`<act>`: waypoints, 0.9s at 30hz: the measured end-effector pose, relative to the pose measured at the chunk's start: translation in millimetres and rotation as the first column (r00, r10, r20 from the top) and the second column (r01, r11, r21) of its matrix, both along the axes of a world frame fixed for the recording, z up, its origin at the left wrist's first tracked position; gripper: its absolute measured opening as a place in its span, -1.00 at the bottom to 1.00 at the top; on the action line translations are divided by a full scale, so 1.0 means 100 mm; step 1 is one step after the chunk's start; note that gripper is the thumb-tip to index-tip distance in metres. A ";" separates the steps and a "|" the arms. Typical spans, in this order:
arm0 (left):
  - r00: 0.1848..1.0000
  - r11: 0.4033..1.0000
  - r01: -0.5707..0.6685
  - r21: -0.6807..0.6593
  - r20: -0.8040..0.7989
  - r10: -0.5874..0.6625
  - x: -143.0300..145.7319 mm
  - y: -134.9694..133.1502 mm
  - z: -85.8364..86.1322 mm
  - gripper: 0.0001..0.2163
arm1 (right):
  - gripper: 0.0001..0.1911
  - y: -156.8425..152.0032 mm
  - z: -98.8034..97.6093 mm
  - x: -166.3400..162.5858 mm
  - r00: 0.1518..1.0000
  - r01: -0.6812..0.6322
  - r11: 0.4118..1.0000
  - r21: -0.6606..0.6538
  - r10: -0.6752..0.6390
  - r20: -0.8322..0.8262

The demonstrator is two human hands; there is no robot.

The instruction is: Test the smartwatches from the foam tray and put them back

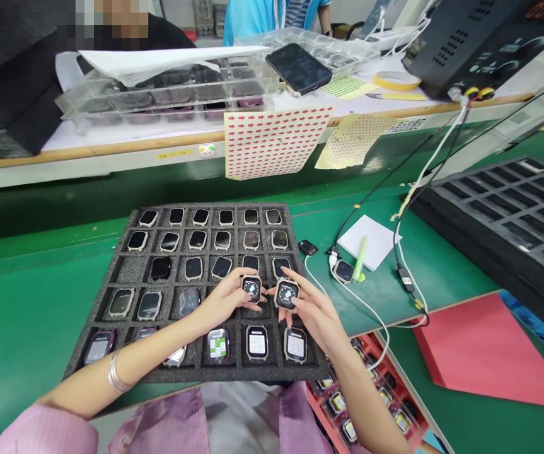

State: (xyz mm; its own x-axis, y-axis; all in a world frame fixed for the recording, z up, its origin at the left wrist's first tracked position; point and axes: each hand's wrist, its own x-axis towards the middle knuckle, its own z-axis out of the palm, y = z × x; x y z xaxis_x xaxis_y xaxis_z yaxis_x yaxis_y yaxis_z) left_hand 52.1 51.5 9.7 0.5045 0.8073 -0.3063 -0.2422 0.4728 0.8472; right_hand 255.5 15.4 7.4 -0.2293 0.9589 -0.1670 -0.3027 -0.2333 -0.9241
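My left hand [231,295] grips a smartwatch case [252,288] with a lit dial, thumb at the edge of its screen. A matching watch case [286,294], its dial also lit, is held in my right hand [313,310]. Both are strapless and side by side, just above a dark grey foam tray [127,272]. Rows of watch cases lie in the tray's compartments, most with dark screens. Along the near row, a watch with a green and white screen [217,345] and two with white list screens, one of them a pale-framed watch [257,342], are lit.
To the right lie a white notepad [370,242], a green pen [360,257] and a watch on a cable [344,271]. A red bin of watches [338,401] sits below the bench edge. The shelf above holds clear plastic trays [172,94], a phone [299,68] and a power supply [493,47].
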 end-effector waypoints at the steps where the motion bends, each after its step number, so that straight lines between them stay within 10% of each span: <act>1: 1.000 1.000 -0.005 -0.006 0.005 0.005 0.00 0.00 0.00 -0.60 | -0.45 0.00 -0.01 0.00 1.000 0.004 1.000 0.008 -0.004 0.014; 19: 0.999 0.999 0.038 0.018 -0.016 -0.038 -0.02 0.00 -0.06 -0.63 | -0.56 -0.03 -0.06 -0.02 0.984 0.065 0.996 0.065 -0.074 0.162; 27: 0.999 0.998 0.040 0.040 -0.008 -0.040 -0.02 0.01 -0.08 -0.62 | -0.19 -0.05 0.03 0.02 0.982 -0.125 0.992 0.035 0.119 0.146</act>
State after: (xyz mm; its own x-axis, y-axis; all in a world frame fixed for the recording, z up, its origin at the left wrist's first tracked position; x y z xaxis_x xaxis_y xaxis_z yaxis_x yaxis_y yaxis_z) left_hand 50.4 52.9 1.7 0.5346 0.7981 -0.2779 -0.2175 0.4477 0.8674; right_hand 257.4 10.7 9.9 -0.3218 0.9324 -0.1647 -0.1385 -0.2184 -0.9660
